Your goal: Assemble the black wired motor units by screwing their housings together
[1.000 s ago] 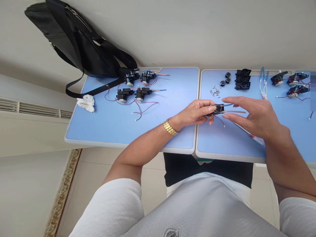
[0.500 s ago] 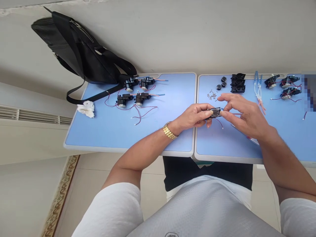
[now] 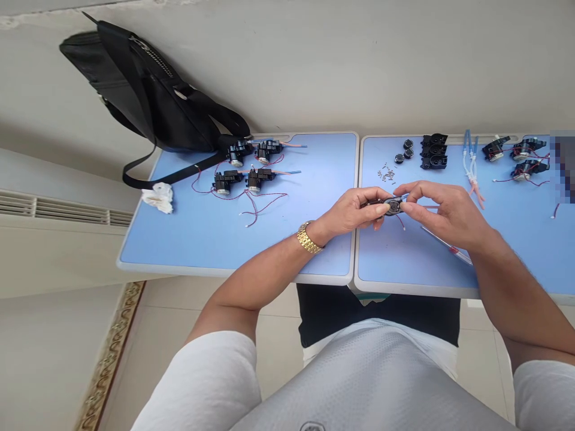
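- Left hand (image 3: pixel 348 211): fingers curled, pinching the small round black plastic motor unit with red and blue leads (image 3: pixel 394 206)
- Right hand (image 3: pixel 449 209): half closed, fingertips pressing that same unit
- Unit: held above the blue tabletop (image 3: pixel 314 257), 1 o'clock from the gold link wristwatch (image 3: pixel 308 237)
- Slim red-marked screwdriver (image 3: pixel 447 245): lying at 4 o'clock from unit, under right hand
- Tiny steel screws (image 3: pixel 387 174): loose, at 11 o'clock from unit

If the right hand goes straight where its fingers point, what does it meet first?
The right hand meets the round black wired part first, held by the left hand; its fingertips seem to touch it.
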Demonstrator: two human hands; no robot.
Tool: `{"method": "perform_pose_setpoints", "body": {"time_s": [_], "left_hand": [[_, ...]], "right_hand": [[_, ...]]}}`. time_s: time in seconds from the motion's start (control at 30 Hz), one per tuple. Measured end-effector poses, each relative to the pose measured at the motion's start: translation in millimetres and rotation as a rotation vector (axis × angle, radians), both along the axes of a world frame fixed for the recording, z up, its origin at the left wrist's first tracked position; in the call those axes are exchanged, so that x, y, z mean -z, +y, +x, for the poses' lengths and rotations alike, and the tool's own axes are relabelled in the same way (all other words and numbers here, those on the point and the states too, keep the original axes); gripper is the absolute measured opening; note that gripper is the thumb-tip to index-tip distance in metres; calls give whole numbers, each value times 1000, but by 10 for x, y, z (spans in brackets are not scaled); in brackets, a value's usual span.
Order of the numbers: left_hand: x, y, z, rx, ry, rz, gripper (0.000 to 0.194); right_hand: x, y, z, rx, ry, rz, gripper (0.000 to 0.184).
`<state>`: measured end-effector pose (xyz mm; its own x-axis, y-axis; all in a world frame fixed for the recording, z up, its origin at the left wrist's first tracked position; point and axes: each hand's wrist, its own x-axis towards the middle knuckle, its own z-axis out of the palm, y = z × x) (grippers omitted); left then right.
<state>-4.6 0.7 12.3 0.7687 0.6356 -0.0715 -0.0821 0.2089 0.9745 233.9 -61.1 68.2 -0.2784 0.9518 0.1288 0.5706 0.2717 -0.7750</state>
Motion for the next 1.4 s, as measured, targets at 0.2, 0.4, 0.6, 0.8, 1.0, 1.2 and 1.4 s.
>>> {"method": "perform_pose_setpoints", "body": {"time_s": [0.2,0.4,0.6,0.8,1.0,1.2,1.4], "left_hand": [[-7,-3,5,-36,-9,212,59],[15,-17,3,-38,-3,260,55],[51,2,1,-15,-9,267,55],[30,15,-26,8,30,319,57],[15,39,-36,34,69,386,58],[40,52,-24,28,67,446,55],[89,33,-12,-37,54,504,52]], "right_hand": [[104,18,-57,130,140,-71,38],[174,64,-17,81,327,-262,57],[204,82,-2,27,301,-346,55],[234,74,-31,40,290,-276,49],[210,94,-22,24,354,-338,48],[172,117,-31,-22,415,-390,54],[165,113,-38,11,454,-403,55]]}}
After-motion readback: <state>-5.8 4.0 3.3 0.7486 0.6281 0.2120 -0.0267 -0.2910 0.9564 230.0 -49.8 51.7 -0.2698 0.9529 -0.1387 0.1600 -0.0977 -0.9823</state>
